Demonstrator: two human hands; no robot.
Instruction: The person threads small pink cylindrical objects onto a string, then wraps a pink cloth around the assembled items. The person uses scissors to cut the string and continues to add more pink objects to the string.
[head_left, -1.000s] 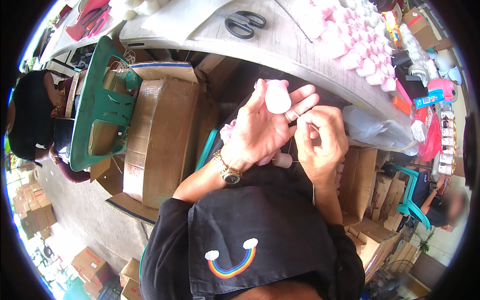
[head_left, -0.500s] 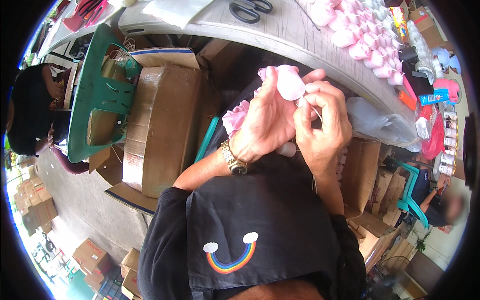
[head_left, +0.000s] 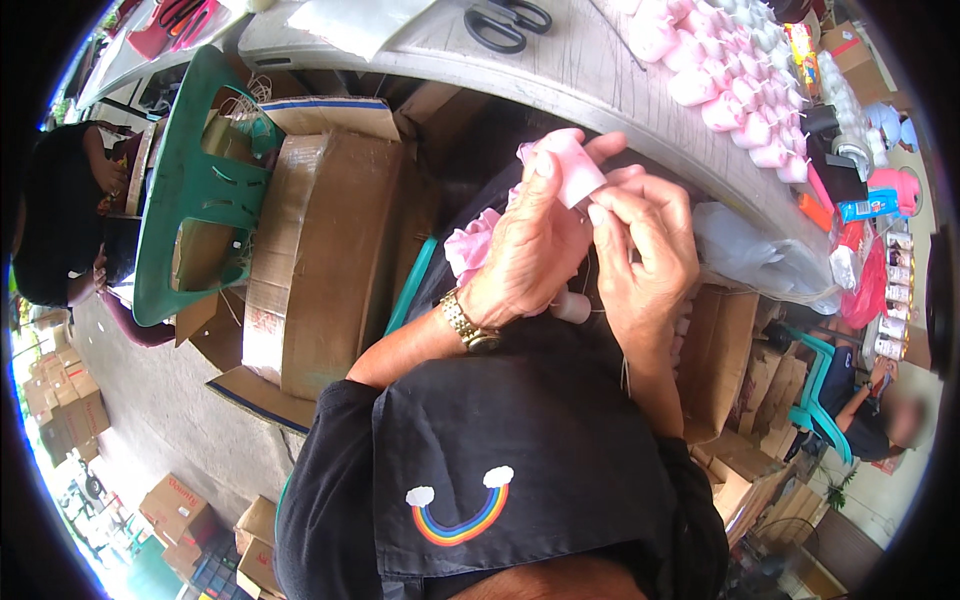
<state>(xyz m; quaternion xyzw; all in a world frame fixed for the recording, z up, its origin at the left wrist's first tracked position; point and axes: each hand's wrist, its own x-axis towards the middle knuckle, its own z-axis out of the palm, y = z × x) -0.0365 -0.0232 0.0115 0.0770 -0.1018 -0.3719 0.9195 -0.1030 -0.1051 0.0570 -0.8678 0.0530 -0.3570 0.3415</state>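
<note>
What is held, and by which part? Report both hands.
The left hand holds a small pink cylinder by its side; the right hand is at its lower end, grip unclear.

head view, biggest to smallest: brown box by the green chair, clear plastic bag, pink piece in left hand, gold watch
1. Brown box
2. Clear plastic bag
3. Pink piece and gold watch, too alike to rank
</note>
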